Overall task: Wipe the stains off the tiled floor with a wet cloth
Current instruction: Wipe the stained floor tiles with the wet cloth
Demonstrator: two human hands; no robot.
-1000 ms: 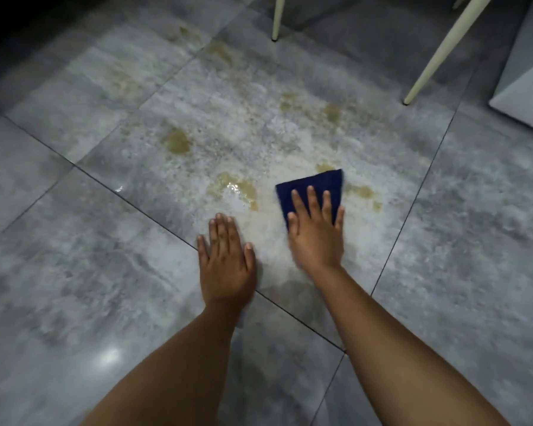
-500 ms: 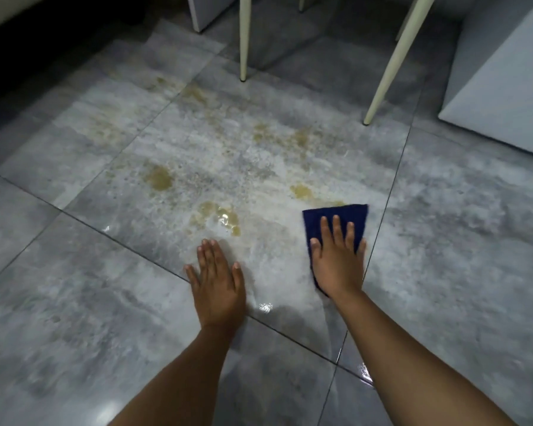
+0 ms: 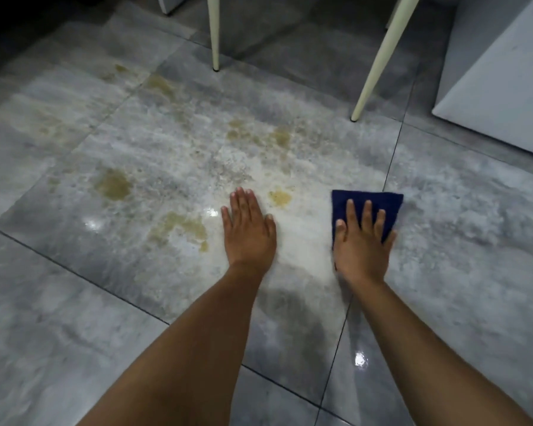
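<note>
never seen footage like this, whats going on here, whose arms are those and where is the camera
There is no machine here: the camera sits on a person's head and looks forward and down, so the two arms are that person's own. They lean over a grey tiled floor. The left hand lies flat and bare on the tile, probably as support. The right hand presses flat on a folded dark blue cloth, which lies across a tile joint. Yellowish-brown stains are not yet wiped, mostly ahead of and beside the left hand. Farther off stand two cream chair legs.
</note>
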